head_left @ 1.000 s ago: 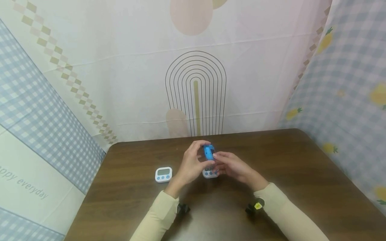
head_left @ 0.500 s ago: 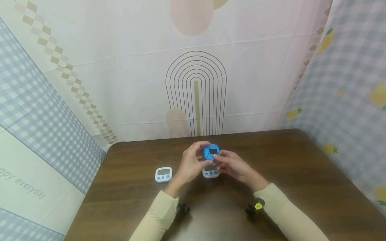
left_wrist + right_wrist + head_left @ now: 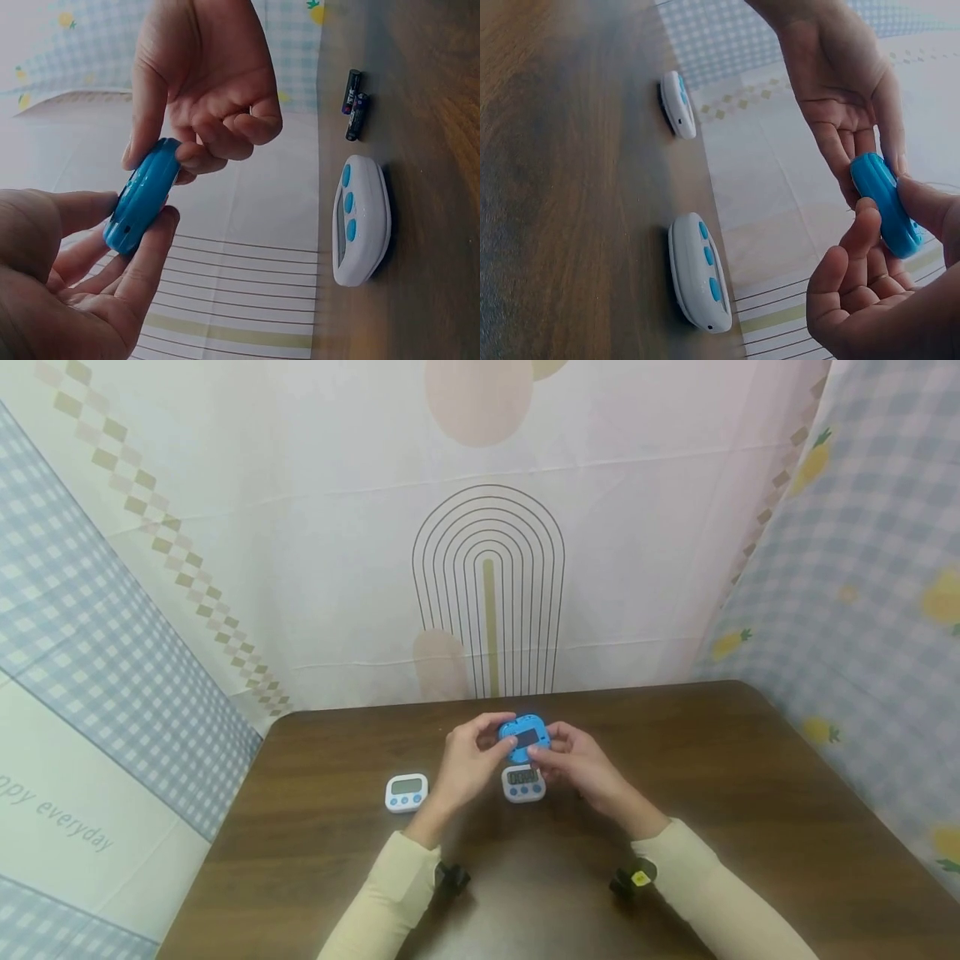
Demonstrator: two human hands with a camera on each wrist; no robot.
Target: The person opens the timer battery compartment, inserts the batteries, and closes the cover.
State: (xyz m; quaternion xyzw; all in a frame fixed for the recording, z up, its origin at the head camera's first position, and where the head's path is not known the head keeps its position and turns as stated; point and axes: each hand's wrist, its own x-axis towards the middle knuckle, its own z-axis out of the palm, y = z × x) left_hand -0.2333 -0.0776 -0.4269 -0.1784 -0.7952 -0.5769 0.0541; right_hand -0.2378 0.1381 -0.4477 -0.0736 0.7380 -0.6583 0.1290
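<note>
Raised over the table, a blue timer (image 3: pixel 528 737) is held between both hands, a dark rectangular panel on the side toward the head camera. My left hand (image 3: pixel 467 766) pinches its left edge, thumb on the panel side and fingers behind. On the opposite edge my right hand (image 3: pixel 587 767) grips with thumb and fingers; the left wrist view shows its other fingers curled loosely. Just below the blue timer in the head view lies a white timer (image 3: pixel 523 784) with blue buttons and digits on its display. Another white timer (image 3: pixel 407 793), its screen blank, lies left of my left hand.
Two small dark batteries (image 3: pixel 355 112) lie on the brown wooden table (image 3: pixel 322 860) near the white timer in the left wrist view. A patterned cloth (image 3: pixel 337 568) hangs behind the table's back edge, with checked cloth (image 3: pixel 847 610) on the right side.
The blue timer has turned from edge-on to show its panelled face. My left thumb has moved up onto that face, and the white timer below is less covered by the hands.
</note>
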